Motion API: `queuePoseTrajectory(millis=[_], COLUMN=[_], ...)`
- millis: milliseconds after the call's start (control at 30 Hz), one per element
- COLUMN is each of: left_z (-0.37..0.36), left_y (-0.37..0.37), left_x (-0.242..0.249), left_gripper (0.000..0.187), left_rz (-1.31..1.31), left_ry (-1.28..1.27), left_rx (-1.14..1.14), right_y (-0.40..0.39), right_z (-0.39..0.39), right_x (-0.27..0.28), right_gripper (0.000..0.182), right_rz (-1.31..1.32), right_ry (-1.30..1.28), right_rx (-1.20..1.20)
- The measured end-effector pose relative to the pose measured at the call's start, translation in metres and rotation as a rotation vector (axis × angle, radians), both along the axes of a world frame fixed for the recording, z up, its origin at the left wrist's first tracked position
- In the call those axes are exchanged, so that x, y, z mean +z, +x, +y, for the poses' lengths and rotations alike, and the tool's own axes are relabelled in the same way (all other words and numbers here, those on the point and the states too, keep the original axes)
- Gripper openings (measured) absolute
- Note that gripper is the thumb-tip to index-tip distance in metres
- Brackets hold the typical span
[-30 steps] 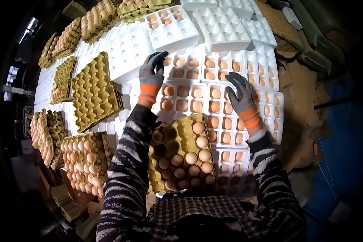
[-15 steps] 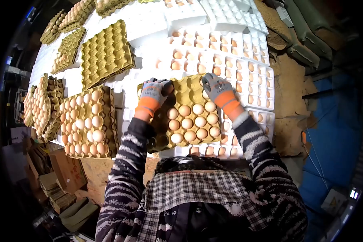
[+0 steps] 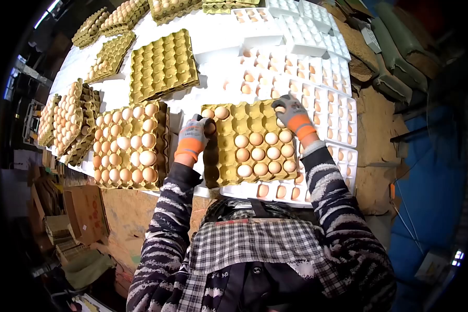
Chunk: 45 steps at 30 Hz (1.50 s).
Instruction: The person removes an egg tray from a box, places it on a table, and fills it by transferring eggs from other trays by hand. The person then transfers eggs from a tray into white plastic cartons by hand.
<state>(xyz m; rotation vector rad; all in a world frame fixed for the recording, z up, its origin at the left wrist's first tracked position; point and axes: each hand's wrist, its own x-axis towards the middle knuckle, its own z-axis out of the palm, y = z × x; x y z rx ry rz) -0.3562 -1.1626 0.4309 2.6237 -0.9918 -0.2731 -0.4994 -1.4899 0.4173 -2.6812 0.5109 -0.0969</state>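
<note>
A yellow-brown pulp egg tray (image 3: 225, 151) lies in front of me, partly filled with eggs (image 3: 258, 153) in rows at its lower right. Two pale eggs (image 3: 221, 113) sit in its upper left corner. My left hand (image 3: 193, 138), in a grey and orange glove, is at the tray's left edge, its fingers closed around a shaded brown egg (image 3: 210, 128). At the upper right corner, my right hand (image 3: 293, 115), gloved alike, has its fingers curled over a pale egg (image 3: 280, 109). Several cells in the tray's middle and left columns hold no egg.
White foam trays (image 3: 317, 156) with eggs spread beneath and to the right. To the left stands a stack of pulp trays (image 3: 162, 140) topped with eggs. An eggless pulp tray stack (image 3: 164, 65) lies farther back. Cardboard boxes (image 3: 86, 213) are on the floor at left.
The view has shifted, so the table's things appear farther right. My left hand has moved off the tray's left columns to its edge, uncovering eggs at the upper left. My right hand stays at the upper right.
</note>
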Motion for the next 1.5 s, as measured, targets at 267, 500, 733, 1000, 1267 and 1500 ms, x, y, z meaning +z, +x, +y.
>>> queuePoseTrajectory(millis=[267, 500, 733, 1000, 1267, 1500], left_z=[0.006, -0.018, -0.079, -0.145, -0.193, -0.131], left_y=[0.033, 0.045, 0.082, 0.143, 0.184, 0.081], left_x=[-0.013, -0.011, 0.003, -0.042, -0.064, 0.002], left_gripper=[0.045, 0.040, 0.041, 0.038, 0.042, 0.047], left_rz=[0.470, 0.028, -0.190, -0.093, -0.293, 0.541], left_ry=[-0.734, -0.269, -0.144, -0.009, -0.118, -0.497], left_rx=[0.299, 0.154, 0.129, 0.081, -0.019, -0.140], right_y=[0.065, 0.116, 0.174, 0.247, 0.155, -0.014], right_z=[0.089, 0.101, 0.045, 0.009, -0.036, -0.031], right_x=[0.040, 0.017, -0.013, -0.039, 0.002, 0.054], right_gripper=[0.042, 0.047, 0.046, 0.050, 0.043, 0.041], right_rz=[-0.123, -0.102, 0.126, 0.080, -0.387, 0.226], right_ry=[0.497, 0.232, 0.097, -0.189, 0.393, 0.197], right_rx=[0.142, 0.326, 0.396, 0.307, 0.157, 0.240])
